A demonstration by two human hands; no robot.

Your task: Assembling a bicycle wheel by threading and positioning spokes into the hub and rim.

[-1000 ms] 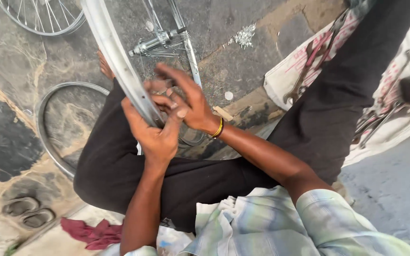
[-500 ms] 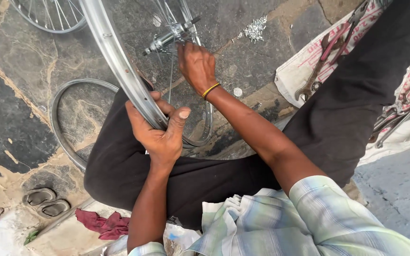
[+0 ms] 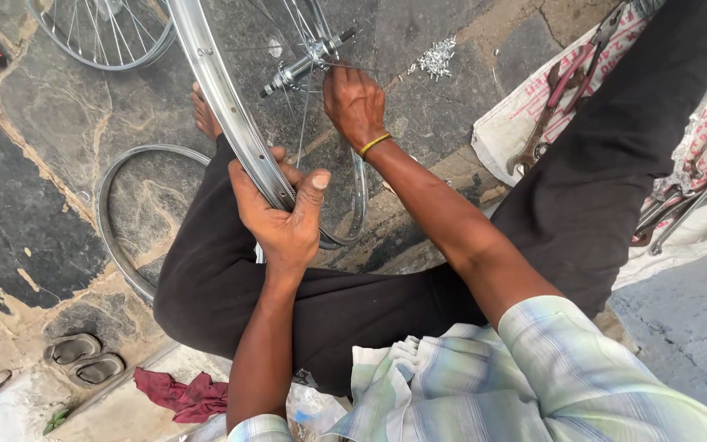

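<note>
Head view looks down on a seated person in black trousers (image 3: 288, 303) and a pale checked shirt, with a large shiny silver metal bicycle wheel rim (image 3: 222, 98) standing across the lap and running up and away from both hands. It looks stiff and fairly light, smooth and likely slippery along its polished edge, so the rim itself is the sound place to grip; its thin wire spokes (image 3: 303, 123) would probably bend under a hard pull. The left hand (image 3: 284, 221) is clenched around the rim, thumb up. Beyond it, the right hand (image 3: 355, 102) reaches among the spokes just beside the small steel hub with its axle (image 3: 304, 65); I cannot tell what its fingers pinch. Left of the gripping hand lies a second bare rim (image 3: 112, 221) on the dark stone floor. Right of the reaching arm, wrenches (image 3: 546, 135) rest on a printed cloth. Past the right hand sits a little heap of small silver metal bits (image 3: 437, 57).
</note>
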